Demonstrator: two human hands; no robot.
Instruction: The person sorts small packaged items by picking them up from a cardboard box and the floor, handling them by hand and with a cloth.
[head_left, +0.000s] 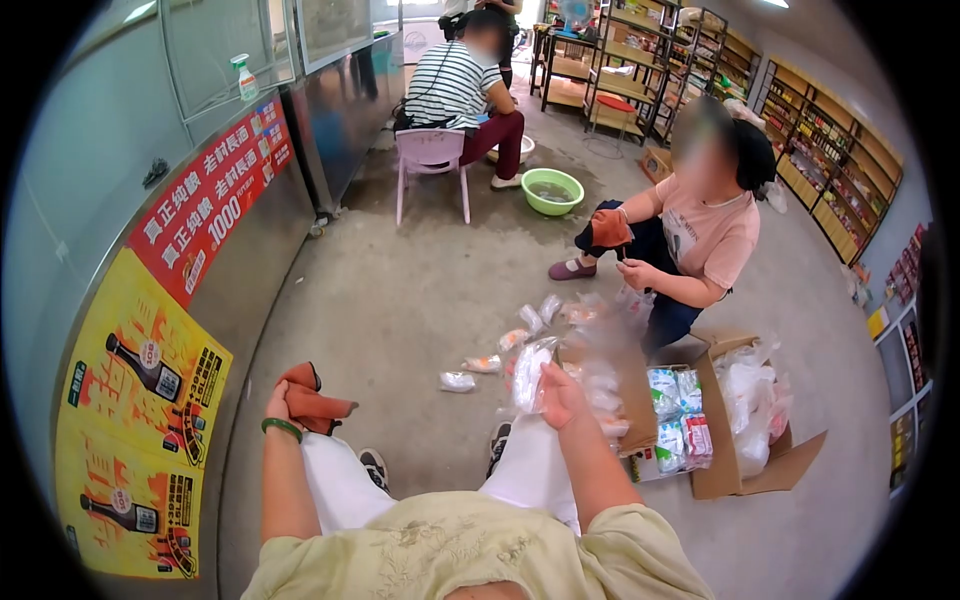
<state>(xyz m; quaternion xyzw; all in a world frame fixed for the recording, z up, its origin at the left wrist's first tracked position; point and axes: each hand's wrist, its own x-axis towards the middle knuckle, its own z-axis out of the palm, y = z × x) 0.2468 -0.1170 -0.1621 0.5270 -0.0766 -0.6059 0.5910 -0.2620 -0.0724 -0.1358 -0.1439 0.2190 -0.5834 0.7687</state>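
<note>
Head: rumpled cloth (322, 406), crinkly packet (531, 374)

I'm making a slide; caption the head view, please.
Left hand gripping a rust-coloured cloth, right hand holding a plastic-wrapped packet, more packets on the floor.

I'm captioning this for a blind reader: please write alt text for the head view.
The wearer's left hand grips a reddish cloth while the right hand holds a clear plastic packet. More packets lie on the floor near an open cardboard box, and a person in pink holds another cloth.
</note>
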